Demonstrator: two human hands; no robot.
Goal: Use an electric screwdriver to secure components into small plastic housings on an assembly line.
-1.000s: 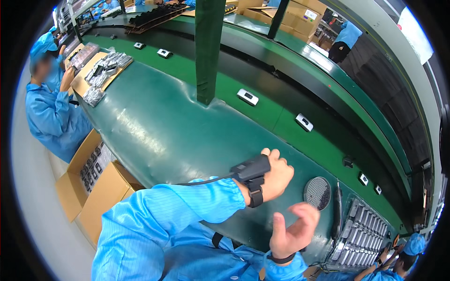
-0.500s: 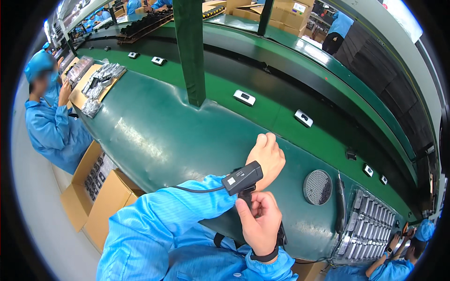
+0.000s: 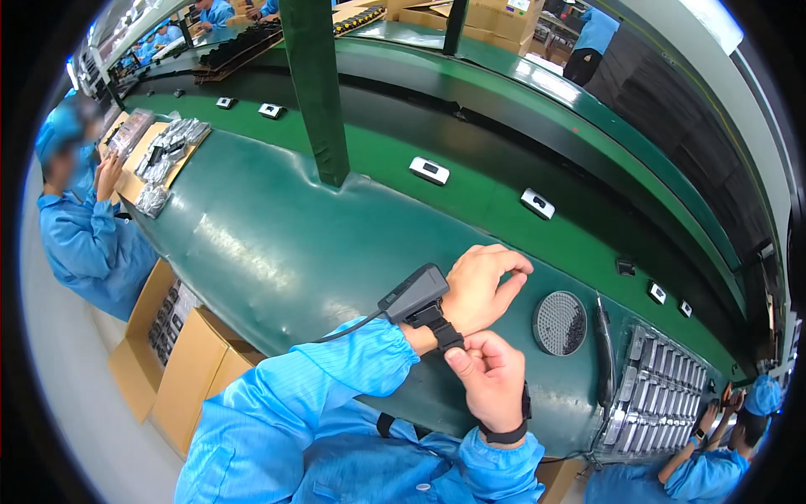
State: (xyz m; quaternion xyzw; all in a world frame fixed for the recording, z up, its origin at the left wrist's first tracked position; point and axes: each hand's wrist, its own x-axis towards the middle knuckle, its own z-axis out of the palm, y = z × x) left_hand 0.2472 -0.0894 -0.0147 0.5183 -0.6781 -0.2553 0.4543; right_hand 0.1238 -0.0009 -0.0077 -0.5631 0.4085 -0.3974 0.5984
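My left hand [image 3: 483,287] is held over the green table, palm down, its thumb apart from loosely bent fingers and nothing in it. Around the left wrist runs a black strap [image 3: 442,329] carrying a black box-shaped device [image 3: 415,292] with a cable that leads back along the blue sleeve. My right hand [image 3: 494,378] is closed, its thumb and fingertips pinching the strap at the underside of that wrist. The right wrist wears a black band [image 3: 504,433] too. To the right of my hands lies a round grey dish [image 3: 560,323] of small dark parts.
A dark corded tool [image 3: 604,357] lies beside a clear tray [image 3: 646,403] of silver parts. White-and-black devices [image 3: 429,170] sit on the green conveyor [image 3: 478,197] beyond a green post [image 3: 315,101]. An open carton [image 3: 189,378] stands left; co-workers sit at both sides.
My left hand has turned, its thumb now spread from the fingers. My right hand has shifted slightly right and up along the strap. The device on the wrist has tilted, and the view has shifted slightly.
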